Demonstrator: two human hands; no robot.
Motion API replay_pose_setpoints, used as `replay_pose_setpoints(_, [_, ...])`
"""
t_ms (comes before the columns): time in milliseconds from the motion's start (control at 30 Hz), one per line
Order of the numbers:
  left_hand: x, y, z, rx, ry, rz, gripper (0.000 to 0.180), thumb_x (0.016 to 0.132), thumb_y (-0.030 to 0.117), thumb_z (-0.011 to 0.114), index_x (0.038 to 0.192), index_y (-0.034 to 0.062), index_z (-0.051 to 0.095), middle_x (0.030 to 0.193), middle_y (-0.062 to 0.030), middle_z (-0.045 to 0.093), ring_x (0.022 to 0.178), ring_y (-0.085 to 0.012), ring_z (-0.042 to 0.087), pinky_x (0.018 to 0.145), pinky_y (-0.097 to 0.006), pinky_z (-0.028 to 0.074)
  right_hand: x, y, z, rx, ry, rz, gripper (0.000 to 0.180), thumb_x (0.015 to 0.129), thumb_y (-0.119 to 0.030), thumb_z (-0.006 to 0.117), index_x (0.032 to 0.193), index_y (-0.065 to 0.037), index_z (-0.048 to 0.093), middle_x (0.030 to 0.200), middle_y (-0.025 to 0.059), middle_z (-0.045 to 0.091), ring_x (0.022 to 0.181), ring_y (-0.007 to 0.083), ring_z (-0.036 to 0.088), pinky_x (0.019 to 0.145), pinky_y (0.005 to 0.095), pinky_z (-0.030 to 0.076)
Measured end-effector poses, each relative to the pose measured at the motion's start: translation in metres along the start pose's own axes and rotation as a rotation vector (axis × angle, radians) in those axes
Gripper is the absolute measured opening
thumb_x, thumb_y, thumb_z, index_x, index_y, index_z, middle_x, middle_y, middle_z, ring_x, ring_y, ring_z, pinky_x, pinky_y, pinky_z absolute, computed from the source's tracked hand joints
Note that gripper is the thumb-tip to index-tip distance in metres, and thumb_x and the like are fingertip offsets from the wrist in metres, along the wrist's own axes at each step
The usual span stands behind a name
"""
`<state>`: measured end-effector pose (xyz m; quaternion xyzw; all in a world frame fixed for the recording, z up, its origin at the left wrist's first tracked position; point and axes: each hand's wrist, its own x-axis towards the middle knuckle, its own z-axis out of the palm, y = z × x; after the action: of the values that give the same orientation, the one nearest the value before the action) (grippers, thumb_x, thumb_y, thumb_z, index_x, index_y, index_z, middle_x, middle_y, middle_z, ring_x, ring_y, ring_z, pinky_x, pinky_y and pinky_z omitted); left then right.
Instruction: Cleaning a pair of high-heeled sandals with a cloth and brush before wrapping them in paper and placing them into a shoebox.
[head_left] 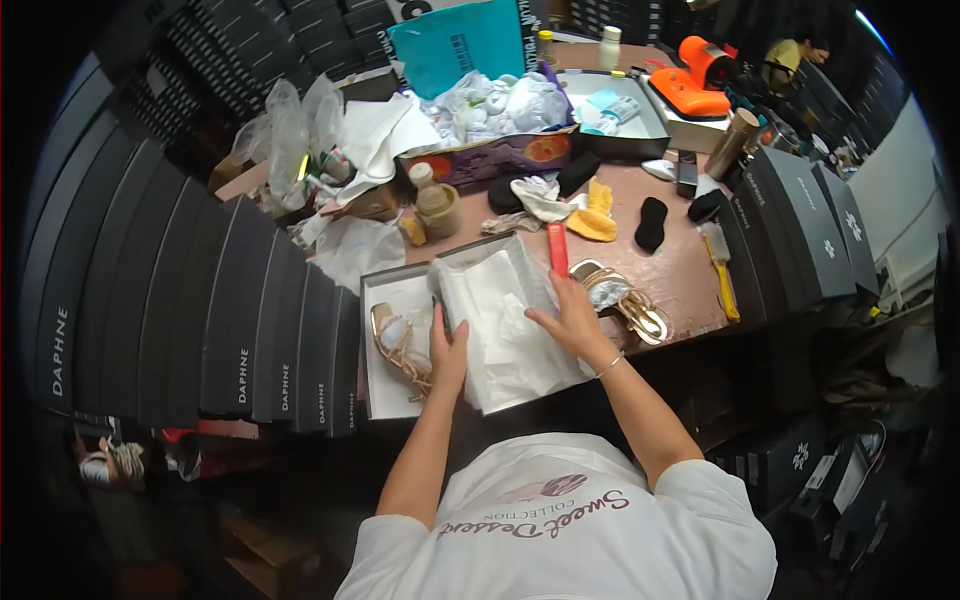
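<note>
A paper-lined shoe box part (500, 345) with dark edges lies tilted in front of me; I cannot tell if it is lid or base. White tissue paper (490, 300) covers its inside. My left hand (449, 350) is closed round its left edge, fingers partly hidden. At its right side my right hand (570, 318) grips the edge, thumb over the tissue. Left of it, an open white-lined shoe box (385, 400) holds a strappy gold sandal (400, 355). Another gold sandal (622, 302) lies on the table beyond my right hand, near a red strip (557, 250).
Black shoe boxes (150, 290) stand in a row at the left, more boxes (800, 220) at the right. Farther back are a purple carton (490, 160) of crumpled paper, a jar (438, 210), yellow cloths (595, 215), a yellow-handled brush (722, 270) and an orange tape dispenser (690, 90).
</note>
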<state>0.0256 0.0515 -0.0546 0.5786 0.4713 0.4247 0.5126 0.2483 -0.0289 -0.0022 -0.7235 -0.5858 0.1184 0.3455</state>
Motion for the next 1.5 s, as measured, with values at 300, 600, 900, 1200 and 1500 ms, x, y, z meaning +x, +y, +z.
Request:
replay_pose_setpoints(300, [-0.047,0.108,-0.031,0.338,-0.340,0.265,0.075,0.078,0.021,0.075,0.141,0.0009,0.039,0.140,-0.0209,0.044,0.132,-0.0309,0.042,0.108,-0.039,0.035,0.026,-0.028,0.034,-0.308,-0.339,-0.538,0.008,0.083,-0.017,0.064,0.082,-0.009,0.068,0.079,0.0083,0.063,0.088,0.0295,0.062,0.102,0.0576,0.030])
replay_pose_setpoints(600, [-0.041,0.089,-0.022,-0.687,-0.225,-0.100,0.022,0.098,0.004,0.048,0.112,-0.0030,0.062,0.104,-0.0053,0.067,0.092,-0.0115,0.062,0.082,-0.025,0.049,0.060,-0.096,-0.067,0.265,-0.114,-0.323,0.016,0.088,-0.014,0.067,0.084,0.001,0.063,0.069,0.0071,0.057,0.060,0.0174,0.052,0.057,0.0309,0.042])
replay_pose_setpoints(900, [-0.040,0.073,-0.060,-0.733,-0.132,-0.385,0.023,0.094,0.025,0.062,0.102,0.0036,0.063,0.092,-0.0023,0.066,0.084,-0.0110,0.063,0.075,-0.027,0.051,0.016,-0.072,-0.049,0.652,-0.283,0.052,0.023,0.090,-0.019,0.067,0.080,0.001,0.061,0.065,-0.0043,0.049,0.061,0.0050,0.042,0.053,0.0231,0.035])
replay_pose_setpoints(1200, [-0.049,0.102,-0.057,-0.751,-0.018,0.038,0.017,0.096,0.020,0.059,0.101,0.0042,0.061,0.099,-0.0014,0.063,0.089,-0.0069,0.057,0.084,-0.023,0.045,0.008,-0.108,-0.043,0.608,-0.403,-0.020,0.063,0.089,-0.019,0.066,0.142,-0.001,0.037,0.125,0.0203,0.058,0.108,0.0252,0.060,0.088,0.0351,0.048])
replay_pose_setpoints(1500, [-0.060,0.065,-0.081,-0.114,0.067,0.054,0.030,0.097,0.023,0.057,0.113,-0.0021,0.061,0.097,-0.0081,0.067,0.086,-0.0168,0.064,0.077,-0.027,0.050,0.009,-0.101,-0.001,1.047,-0.241,0.049,0.038,0.081,0.003,0.065,0.117,-0.001,0.054,0.107,0.0055,0.058,0.102,0.0122,0.056,0.086,0.0256,0.047])
